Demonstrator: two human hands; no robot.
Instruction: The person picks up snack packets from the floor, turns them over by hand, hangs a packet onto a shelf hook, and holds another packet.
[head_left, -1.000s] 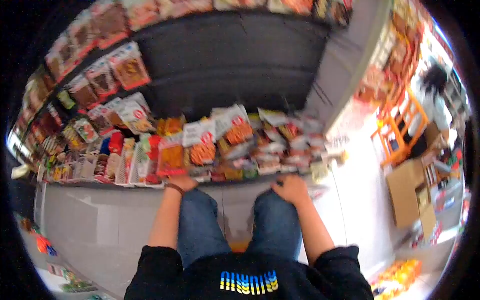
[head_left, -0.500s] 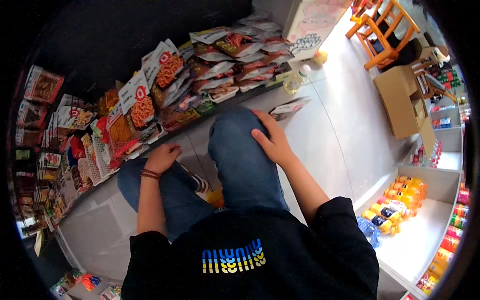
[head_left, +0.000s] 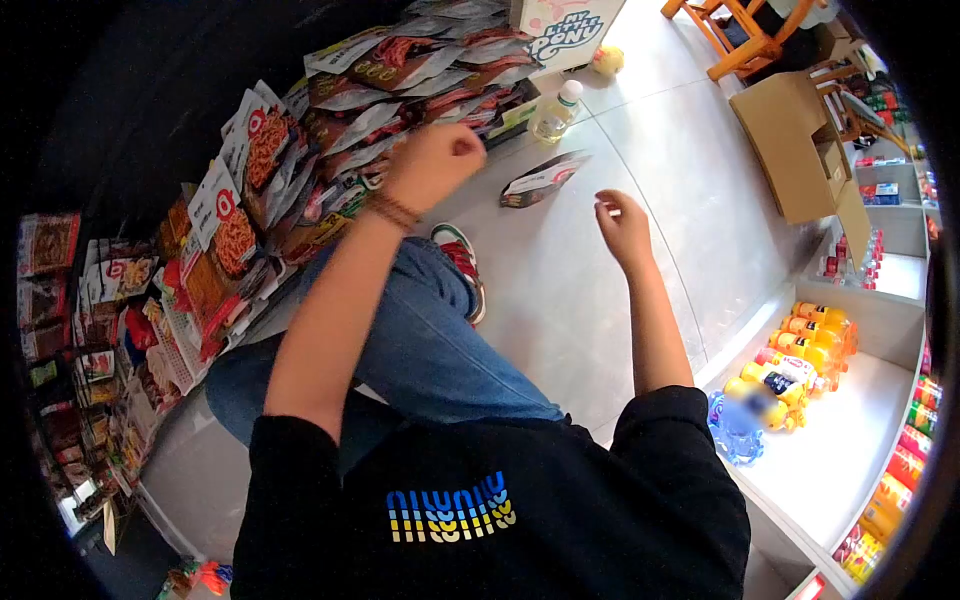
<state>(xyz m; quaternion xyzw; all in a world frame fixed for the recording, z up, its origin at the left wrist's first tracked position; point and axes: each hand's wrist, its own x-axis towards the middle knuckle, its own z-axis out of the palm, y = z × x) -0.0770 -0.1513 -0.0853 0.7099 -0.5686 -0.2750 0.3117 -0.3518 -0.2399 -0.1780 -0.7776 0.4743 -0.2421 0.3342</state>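
Observation:
My left hand (head_left: 435, 168), with a dark bead bracelet (head_left: 393, 210) at the wrist, is raised in front of the stacked snack packets (head_left: 390, 90). Its fingers are curled into a loose fist, slightly blurred, with nothing visible in them. My right hand (head_left: 625, 230) hovers over the floor, loosely bent, fingertips apart and empty. Between the two hands a single snack packet (head_left: 545, 182) rests on the grey floor tiles, touched by neither. Just beyond it stands a clear bottle with a white cap (head_left: 556, 113).
Packed snacks and white baskets (head_left: 175, 340) line the left shelf. A cardboard box (head_left: 785, 150) and a wooden chair (head_left: 735, 45) stand at the far right. Orange drink bottles (head_left: 805, 335) lie in a white shelf compartment (head_left: 850, 430) at right. My bent knee and shoe (head_left: 465, 265) are below.
Both hands have come off my legs: the left rose up and right towards the stacked packets, the right moved out to the right. My knee has lowered, uncovering a shoe, and the view has shifted.

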